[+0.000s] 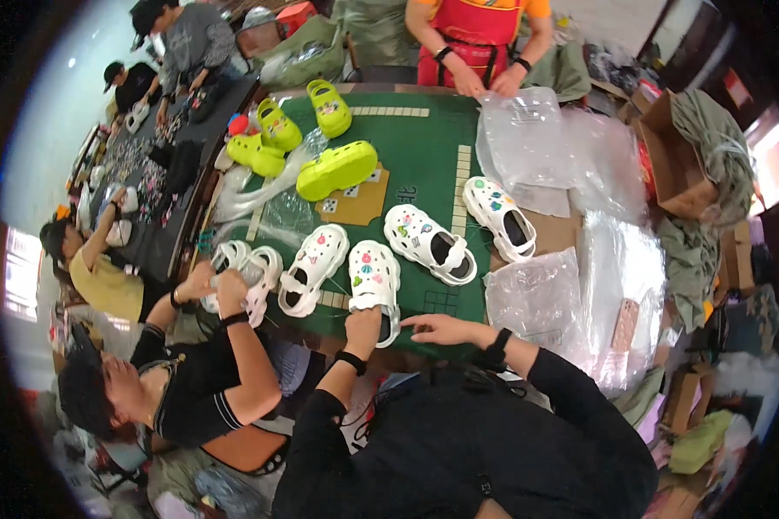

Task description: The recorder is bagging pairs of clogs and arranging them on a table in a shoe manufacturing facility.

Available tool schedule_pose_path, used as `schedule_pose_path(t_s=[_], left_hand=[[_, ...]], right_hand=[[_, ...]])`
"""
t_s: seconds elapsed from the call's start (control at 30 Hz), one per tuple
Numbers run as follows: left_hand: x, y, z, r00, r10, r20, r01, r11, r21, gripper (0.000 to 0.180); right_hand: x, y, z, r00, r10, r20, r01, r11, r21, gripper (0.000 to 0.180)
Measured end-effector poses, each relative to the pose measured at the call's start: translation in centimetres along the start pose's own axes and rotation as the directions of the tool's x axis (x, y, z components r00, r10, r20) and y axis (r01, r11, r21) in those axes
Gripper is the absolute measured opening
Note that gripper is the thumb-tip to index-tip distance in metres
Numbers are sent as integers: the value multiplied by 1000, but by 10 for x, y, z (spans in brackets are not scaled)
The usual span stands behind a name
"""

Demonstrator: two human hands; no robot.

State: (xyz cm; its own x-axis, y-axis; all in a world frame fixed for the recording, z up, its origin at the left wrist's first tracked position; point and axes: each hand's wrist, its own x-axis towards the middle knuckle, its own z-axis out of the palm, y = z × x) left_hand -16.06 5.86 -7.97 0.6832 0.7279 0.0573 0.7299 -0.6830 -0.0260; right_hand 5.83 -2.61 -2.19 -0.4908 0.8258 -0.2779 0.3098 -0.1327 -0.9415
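A white clog (pixel 370 268) with colourful charms lies toe-away at the table's near edge. My left hand (pixel 363 329) grips it at the foot opening, fingertips hidden inside the shoe. Just right of its heel is my right hand (pixel 440 329), open, index finger stretched toward the heel strap and seemingly holding nothing. Another charmed white clog (pixel 316 264) rests close on the left. To the right are a white clog with a dark insole (pixel 426 240) and a further white clog (pixel 499 216) near the plastic bags.
Lime-green clogs (pixel 337 170) sit on the far left of the green tabletop (pixel 428 164). Clear plastic bags (pixel 528 294) and a phone (pixel 625 323) cover the right. A co-worker at my left handles white clogs (pixel 258 281); another, in a red apron (pixel 469 39), stands opposite.
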Motion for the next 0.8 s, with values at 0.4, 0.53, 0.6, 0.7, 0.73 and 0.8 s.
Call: schedule_pose_path(t_s=[0.4, 0.53, 0.6, 0.7, 0.73, 0.8], left_hand=[[-1, 12, -142, 951, 307, 26, -247, 810, -531, 14], [2, 16, -166, 999, -43, 16, 34, 457, -889, 22], [10, 17, -152, 983, -172, 62, 112, 294, -949, 24], [20, 23, -128, 952, -271, 146, 169, 65, -983, 24], [22, 32, -135, 940, -253, 230, 234, -15, -972, 24], [35, 44, -123, 935, -245, 257, 226, -148, -963, 24]], right_hand=[[35, 37, 7, 960, 138, -244, -139, 990, 15, 47], [-7, -12, -20, 983, 145, -115, -74, 876, 476, 57], [-34, -25, -33, 977, 186, -106, -46, 669, 742, 58], [-76, -39, -45, 955, 72, -289, 192, 593, 782, 57], [-87, -36, -47, 936, 43, -350, 267, 561, 783, 53], [-105, -38, -51, 909, 27, -417, 343, 523, 780, 49]])
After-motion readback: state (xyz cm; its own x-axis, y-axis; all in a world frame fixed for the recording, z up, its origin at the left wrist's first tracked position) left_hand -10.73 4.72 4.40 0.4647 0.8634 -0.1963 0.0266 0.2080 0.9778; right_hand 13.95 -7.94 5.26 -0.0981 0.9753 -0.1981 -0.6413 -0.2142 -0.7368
